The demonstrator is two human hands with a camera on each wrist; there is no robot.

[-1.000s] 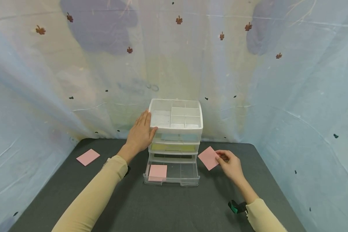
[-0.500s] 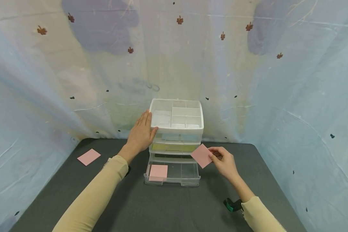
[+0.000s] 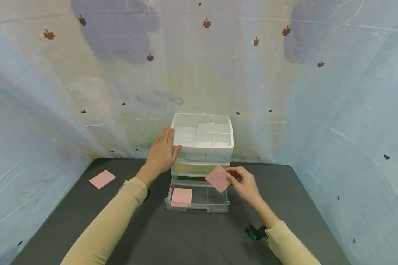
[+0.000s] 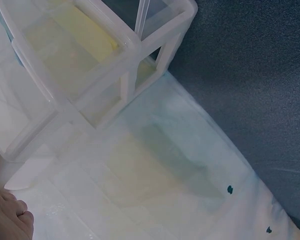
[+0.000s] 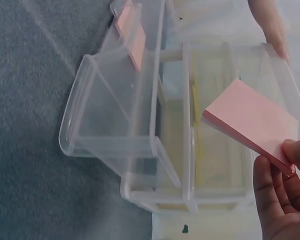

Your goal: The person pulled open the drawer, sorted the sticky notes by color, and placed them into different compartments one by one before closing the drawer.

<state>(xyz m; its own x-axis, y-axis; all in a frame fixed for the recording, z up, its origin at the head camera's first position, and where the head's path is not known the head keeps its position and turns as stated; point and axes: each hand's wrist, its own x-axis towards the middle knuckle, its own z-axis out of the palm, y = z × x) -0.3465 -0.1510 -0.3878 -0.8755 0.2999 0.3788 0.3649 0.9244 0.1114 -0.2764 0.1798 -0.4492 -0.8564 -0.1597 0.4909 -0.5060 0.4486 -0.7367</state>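
Observation:
Between thumb and fingers my right hand (image 3: 245, 184) pinches a pink sticky note pad (image 3: 217, 179) by one corner. In the head view the pad overlaps the back right of the pulled-out bottom drawer (image 3: 199, 206). Another pink pad (image 3: 181, 197) lies in the left part of that drawer, also seen in the right wrist view as a pink pad (image 5: 132, 37). My left hand (image 3: 160, 152) rests with straight fingers against the left side of the white drawer unit (image 3: 205, 149), thumb at its front edge. The left wrist view shows only some knuckles.
A third pink pad (image 3: 102, 179) lies on the dark table (image 3: 185, 239) to the left. Yellow contents (image 3: 189, 168) show through a closed drawer above the bottom one. The unit's top tray has several compartments. A patterned curtain (image 3: 199, 73) hangs behind.
My right hand has carried the pink pad leftward, from beside the unit to over the bottom drawer. My left hand stays in place on the unit.

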